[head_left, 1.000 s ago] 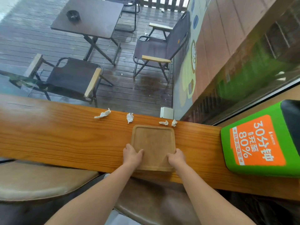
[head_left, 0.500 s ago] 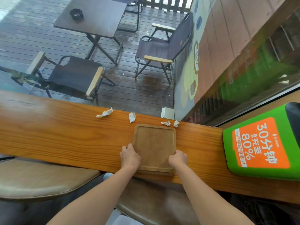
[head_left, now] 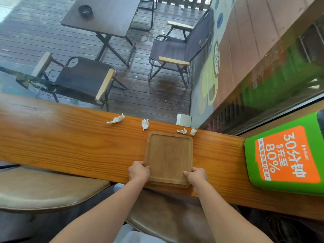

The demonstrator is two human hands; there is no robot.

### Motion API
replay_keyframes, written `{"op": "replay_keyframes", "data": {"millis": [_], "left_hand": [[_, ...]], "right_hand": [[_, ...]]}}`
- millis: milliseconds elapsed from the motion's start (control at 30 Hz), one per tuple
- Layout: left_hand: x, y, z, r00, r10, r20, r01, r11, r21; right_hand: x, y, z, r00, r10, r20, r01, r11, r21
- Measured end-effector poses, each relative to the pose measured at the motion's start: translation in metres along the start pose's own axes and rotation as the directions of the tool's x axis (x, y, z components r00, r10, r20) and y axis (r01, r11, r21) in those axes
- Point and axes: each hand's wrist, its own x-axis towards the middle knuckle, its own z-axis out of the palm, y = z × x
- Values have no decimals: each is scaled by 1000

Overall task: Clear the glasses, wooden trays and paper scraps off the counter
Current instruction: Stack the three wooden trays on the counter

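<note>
A stack of square wooden trays (head_left: 168, 155) lies on the long wooden counter (head_left: 70, 142), its near edge over the counter's front edge. My left hand (head_left: 139, 171) grips the stack's near left corner. At the near right corner my right hand (head_left: 196, 177) grips it too. Several crumpled white paper scraps lie along the counter's far edge: one long scrap (head_left: 116, 119), one (head_left: 145, 124) to its right, and two small ones (head_left: 182, 131) (head_left: 193, 131) just beyond the trays. No glasses are in view.
A green and orange box (head_left: 287, 155) stands on the counter at the right. Padded brown stools (head_left: 43, 188) (head_left: 166, 216) sit under the counter's near side. Beyond the glass are deck chairs and a dark table.
Both hands have tightened around the near corners of the tray stack, and the stack has slid slightly toward the counter's front edge. The paper scraps have not moved.
</note>
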Motion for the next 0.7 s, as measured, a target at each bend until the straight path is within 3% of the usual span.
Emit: {"op": "replay_keyframes", "data": {"millis": [300,500,700], "left_hand": [[-1,-1,-9,1000,-21,19,23,998,-63],[2,6,-17,996,52,74,-54,998,27],[11,22,-10,997,52,65,-50,998,-30]], "right_hand": [[0,-1,-5,1000,23,13,-23,1000,20],[-1,-4,-12,994,3,106,-4,1000,3],[0,-6,3,997,-76,-18,77,995,62]]}}
